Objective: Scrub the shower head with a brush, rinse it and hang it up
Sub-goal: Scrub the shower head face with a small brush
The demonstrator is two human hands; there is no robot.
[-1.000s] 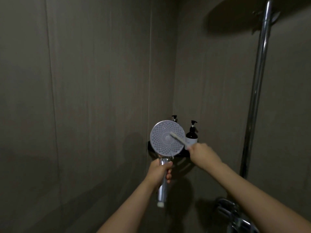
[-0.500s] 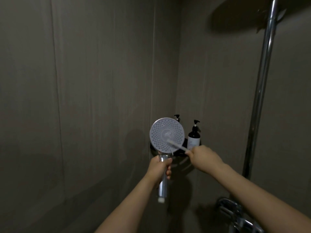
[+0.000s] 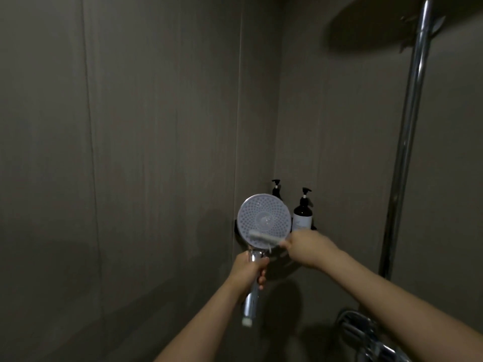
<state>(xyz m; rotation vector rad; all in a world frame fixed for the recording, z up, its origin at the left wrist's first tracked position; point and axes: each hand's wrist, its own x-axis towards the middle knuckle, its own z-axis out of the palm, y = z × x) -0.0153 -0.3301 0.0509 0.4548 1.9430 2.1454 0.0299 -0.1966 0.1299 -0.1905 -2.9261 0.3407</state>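
Observation:
The round shower head [image 3: 264, 220] faces me with its pale dotted spray plate, held upright in front of the wall corner. My left hand [image 3: 248, 270] is closed around its chrome handle [image 3: 250, 307], which points down. My right hand [image 3: 308, 248] grips a small white brush [image 3: 265, 237], blurred by motion. The brush lies nearly level across the lower edge of the spray plate, bristle end to the left.
A dark corner shelf [image 3: 290, 265] behind the shower head carries two dark pump bottles [image 3: 302, 214]. A chrome riser pipe [image 3: 407, 142] runs up the right wall to a large overhead shower disc [image 3: 371, 27]. A chrome mixer valve [image 3: 366, 333] sits at the lower right.
The brush has swept down from the centre of the spray plate to its lower edge and turned nearly level. My left hand has kept the handle steady.

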